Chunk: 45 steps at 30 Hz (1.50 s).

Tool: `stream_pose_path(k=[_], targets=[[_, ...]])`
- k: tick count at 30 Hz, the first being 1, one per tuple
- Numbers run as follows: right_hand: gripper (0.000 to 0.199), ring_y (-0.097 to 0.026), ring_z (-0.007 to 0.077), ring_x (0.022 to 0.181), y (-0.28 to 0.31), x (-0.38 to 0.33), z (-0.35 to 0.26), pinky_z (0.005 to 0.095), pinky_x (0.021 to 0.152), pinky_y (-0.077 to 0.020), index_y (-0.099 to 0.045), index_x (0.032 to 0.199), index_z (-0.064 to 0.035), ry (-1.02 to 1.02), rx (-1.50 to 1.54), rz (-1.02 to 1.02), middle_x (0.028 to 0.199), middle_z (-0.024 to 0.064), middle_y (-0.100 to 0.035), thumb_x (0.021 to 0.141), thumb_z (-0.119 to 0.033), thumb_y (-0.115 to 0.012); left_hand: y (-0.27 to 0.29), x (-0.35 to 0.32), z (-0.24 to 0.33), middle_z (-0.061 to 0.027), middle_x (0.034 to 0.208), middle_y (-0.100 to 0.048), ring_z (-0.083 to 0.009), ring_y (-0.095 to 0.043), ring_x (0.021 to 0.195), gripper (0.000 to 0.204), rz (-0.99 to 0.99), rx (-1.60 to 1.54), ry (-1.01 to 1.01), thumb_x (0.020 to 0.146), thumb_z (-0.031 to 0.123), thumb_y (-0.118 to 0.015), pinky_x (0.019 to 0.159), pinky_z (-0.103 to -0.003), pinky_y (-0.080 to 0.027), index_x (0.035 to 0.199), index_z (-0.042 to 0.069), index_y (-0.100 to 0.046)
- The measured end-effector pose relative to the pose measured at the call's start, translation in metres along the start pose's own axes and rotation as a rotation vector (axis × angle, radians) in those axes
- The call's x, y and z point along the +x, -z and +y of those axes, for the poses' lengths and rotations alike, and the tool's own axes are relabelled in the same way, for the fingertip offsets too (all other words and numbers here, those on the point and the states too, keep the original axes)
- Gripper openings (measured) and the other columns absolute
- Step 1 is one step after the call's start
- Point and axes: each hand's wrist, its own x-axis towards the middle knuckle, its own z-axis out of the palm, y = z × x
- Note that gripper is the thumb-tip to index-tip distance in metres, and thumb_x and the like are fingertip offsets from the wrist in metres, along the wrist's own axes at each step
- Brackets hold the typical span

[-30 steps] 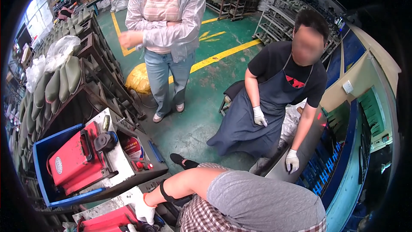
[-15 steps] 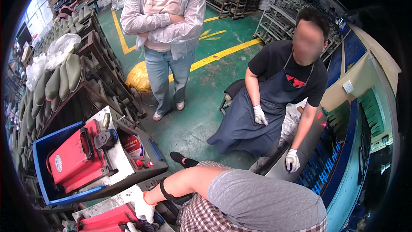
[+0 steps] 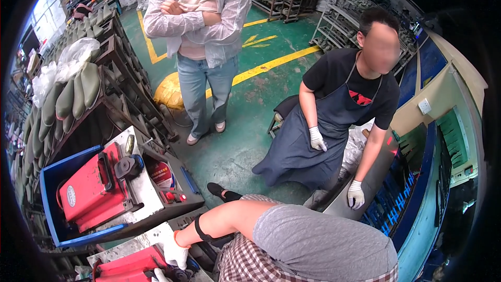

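Observation:
My right hand, in a white glove with an orange cuff, reaches left over a red machine part at the lower left. Its fingers point down, stretched out, beside a dark round knob; I cannot make out anything held. Only a bit of my left hand, white-gloved, shows at the lower edge over the same red part; its fingers are mostly cut off. A grey sleeve and a checked brown-and-white apron fill the lower middle.
A second red machine with a blue tray rim stands beyond. Racks of grey-green shoe lasts line the left. A person in a dark apron sits at right beside a metal bench; another person stands with arms folded.
The seated person's head has turned to the right. The standing person's folded arms have shifted, and a hand now shows on top. My right hand stays nearly in place.

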Motion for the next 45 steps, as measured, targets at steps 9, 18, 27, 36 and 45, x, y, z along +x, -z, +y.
stream_pose_path(k=[9, 18, 27, 36, 45], targets=[[0.053, -0.070, 0.0317, 0.107, 0.003, 0.000, -0.003, 0.0440, 0.093, -0.0522, -0.079, 0.115, -0.0093, -0.017, -0.034, -0.037, 0.113, 0.0158, -0.077, 0.088, -0.054, -0.072, -0.002, 0.003, -0.004, -0.0085, 0.085, -0.065, -0.0218, -0.055, 0.075, 0.047, -0.003, -0.058, -0.011, 0.101, 0.046, -0.062, 0.070, -0.038, -0.047, 0.112, 0.000, -0.068], [0.055, -0.071, 0.0310, 0.108, 0.002, 0.002, -0.001, 0.0433, 0.094, -0.0530, -0.078, 0.118, -0.0115, -0.024, -0.027, -0.033, 0.116, 0.0143, -0.077, 0.086, -0.055, -0.074, 0.001, -0.003, 0.002, -0.0136, 0.093, -0.071, -0.0252, -0.061, 0.079, 0.051, 0.013, 0.056, -0.040, 0.102, 0.049, -0.059, 0.073, -0.040, -0.051, 0.112, 0.000, -0.069], [0.055, -0.071, 0.0311, 0.106, 0.001, 0.004, -0.002, 0.0431, 0.093, -0.0534, -0.079, 0.117, -0.0115, -0.029, -0.063, -0.056, 0.114, 0.0146, -0.077, 0.085, -0.056, -0.074, -0.001, 0.000, -0.004, -0.0107, 0.094, -0.069, -0.0220, -0.059, 0.078, 0.047, 0.012, -0.025, -0.020, 0.102, 0.045, -0.062, 0.071, -0.038, -0.049, 0.112, 0.000, -0.069], [0.052, -0.071, 0.0320, 0.106, 0.002, -0.008, -0.009, 0.0432, 0.092, -0.0541, -0.078, 0.111, -0.0094, -0.068, 0.039, 0.008, 0.110, 0.0154, -0.077, 0.082, -0.052, -0.079, 0.000, 0.000, -0.005, -0.0072, 0.086, -0.065, -0.0193, -0.055, 0.073, 0.045, -0.010, -0.021, -0.009, 0.101, 0.045, -0.062, 0.066, -0.036, -0.046, 0.112, 0.002, -0.068], [0.058, -0.072, 0.0354, 0.095, -0.005, -0.010, -0.011, 0.0452, 0.084, -0.0550, -0.073, 0.109, -0.0059, -0.137, 0.036, 0.122, 0.102, 0.0169, -0.077, 0.073, -0.051, -0.081, 0.005, -0.004, 0.007, -0.0179, 0.100, -0.071, -0.0260, -0.062, 0.082, 0.056, -0.010, 0.084, -0.031, 0.102, 0.049, -0.059, 0.074, -0.039, -0.051, 0.125, -0.002, -0.066]])
